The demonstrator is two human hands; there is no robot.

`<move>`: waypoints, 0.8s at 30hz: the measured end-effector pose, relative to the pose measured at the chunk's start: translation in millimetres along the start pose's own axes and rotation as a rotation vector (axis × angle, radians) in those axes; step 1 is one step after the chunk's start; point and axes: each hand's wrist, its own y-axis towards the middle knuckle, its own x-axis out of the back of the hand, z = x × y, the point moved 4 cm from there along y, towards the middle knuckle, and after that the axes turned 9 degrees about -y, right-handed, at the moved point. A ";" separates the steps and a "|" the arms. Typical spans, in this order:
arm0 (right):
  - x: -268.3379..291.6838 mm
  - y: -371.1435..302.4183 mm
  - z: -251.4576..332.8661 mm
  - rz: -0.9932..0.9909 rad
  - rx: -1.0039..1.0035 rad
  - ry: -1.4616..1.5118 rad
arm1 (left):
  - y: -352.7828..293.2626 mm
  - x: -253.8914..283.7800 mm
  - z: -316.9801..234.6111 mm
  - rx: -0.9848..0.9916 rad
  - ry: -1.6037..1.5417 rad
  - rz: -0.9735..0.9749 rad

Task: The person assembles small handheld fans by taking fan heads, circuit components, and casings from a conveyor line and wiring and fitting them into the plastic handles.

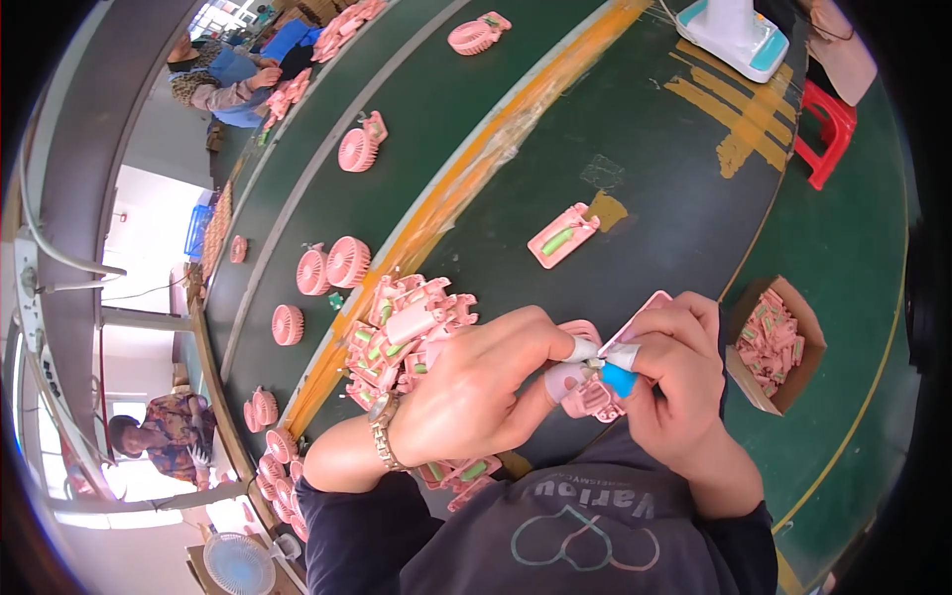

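Observation:
My left hand, with a gold watch on its wrist, pinches a pink plastic fan part in front of my chest. From the other side, my right hand closes on the same part. A flat pink piece slants up beside its fingers. White and blue coverings wrap some fingertips, and small details between the fingertips are hidden. Beside my left hand lies a heap of pink fan handle shells, several with green pieces inside. Farther ahead, a single pink shell with a green piece rests on the dark table.
Pink fan heads lie along the green conveyor belt at left, past a yellow-taped edge. At right a cardboard box holds pink parts, near a red stool. A white-and-teal device stands far right. Two people work at left.

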 end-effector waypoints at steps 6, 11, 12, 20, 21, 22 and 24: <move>-13.4 8.6 0.5 0.098 0.199 0.025 | -5.4 10.2 9.0 0.094 -0.077 0.055; -51.9 47.6 -19.4 0.255 0.225 0.033 | 2.2 42.0 45.2 0.241 -0.003 0.013; -66.0 63.4 -37.4 0.204 0.183 0.020 | 13.4 51.6 64.3 0.412 -0.037 -0.030; -134.1 16.2 -121.1 0.554 0.024 -0.293 | 86.0 136.5 199.6 0.118 0.482 -0.681; -133.2 11.9 -116.8 0.651 0.071 -0.355 | 95.3 130.5 214.8 0.105 0.495 -0.654; -133.6 12.2 -116.4 0.636 0.080 -0.348 | 98.2 123.0 232.5 0.184 0.515 -0.546; -140.1 12.8 -125.6 0.594 -0.008 -0.386 | 87.9 120.4 253.0 0.274 0.774 -0.434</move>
